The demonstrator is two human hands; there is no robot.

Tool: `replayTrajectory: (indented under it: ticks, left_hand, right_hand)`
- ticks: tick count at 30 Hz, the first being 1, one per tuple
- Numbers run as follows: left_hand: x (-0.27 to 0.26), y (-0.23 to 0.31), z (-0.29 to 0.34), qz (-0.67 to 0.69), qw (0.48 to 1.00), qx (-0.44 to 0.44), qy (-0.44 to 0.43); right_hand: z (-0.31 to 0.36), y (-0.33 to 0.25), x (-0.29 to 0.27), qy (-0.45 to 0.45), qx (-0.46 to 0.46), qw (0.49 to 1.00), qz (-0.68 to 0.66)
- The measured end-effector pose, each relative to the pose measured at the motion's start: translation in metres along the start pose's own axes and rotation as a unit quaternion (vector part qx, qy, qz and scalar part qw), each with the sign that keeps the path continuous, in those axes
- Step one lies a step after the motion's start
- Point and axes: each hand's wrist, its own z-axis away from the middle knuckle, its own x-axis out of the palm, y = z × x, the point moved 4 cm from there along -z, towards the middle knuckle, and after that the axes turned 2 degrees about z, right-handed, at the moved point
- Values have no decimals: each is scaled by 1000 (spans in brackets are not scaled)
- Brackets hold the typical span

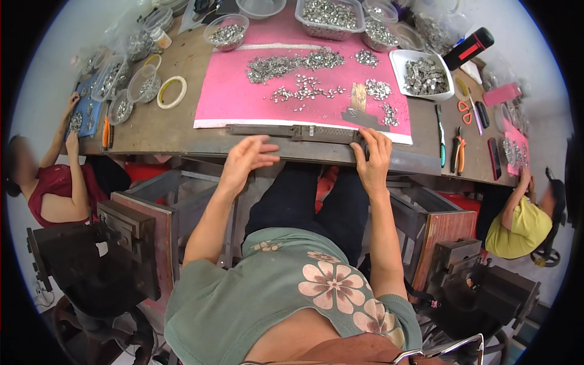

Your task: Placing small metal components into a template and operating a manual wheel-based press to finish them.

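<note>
A long dark metal bar (261, 130) lies along the table's front edge, on the white border of the pink mat (225, 91). A row of small metal links sits in its right half. My left hand (248, 160) is open just in front of the bar's left part, fingers stretched to the right, holding nothing. My right hand (373, 157) grips the bar's right end, with the thumb in front and the fingers over it. Beyond the bar, small silver metal pieces (307, 88) lie in loose piles on the mat.
At the back stand plastic tubs (226, 33) of metal pieces; a white tray (447, 92) is at the right. Tape (172, 92), a toothbrush (440, 137), pliers (460, 152) and scissors (465, 114) lie around. A person (61, 188) works at the left, another (517, 228) at the right.
</note>
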Motion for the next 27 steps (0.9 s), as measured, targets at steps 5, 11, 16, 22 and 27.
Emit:
replayTrajectory:
  ticks: [5,11,16,22,27]
  left_hand:
    - [72,81,31,-153,956,241,-67]
    - [126,201,108,6,736,663,-132]
    - [143,206,136,-73,655,748,-81]
    - [148,197,130,-2,664,741,-99]
    - [151,194,134,49,686,718,-110]
  right_hand:
    - [-18,-3,-5,1,-51,998,29]
    - [-34,-7,8,-42,-111,992,50]
    - [-36,-10,9,-44,-180,981,64]
    - [-39,-6,5,-33,-185,981,48]
    - [-73,11,-3,31,-146,989,5]
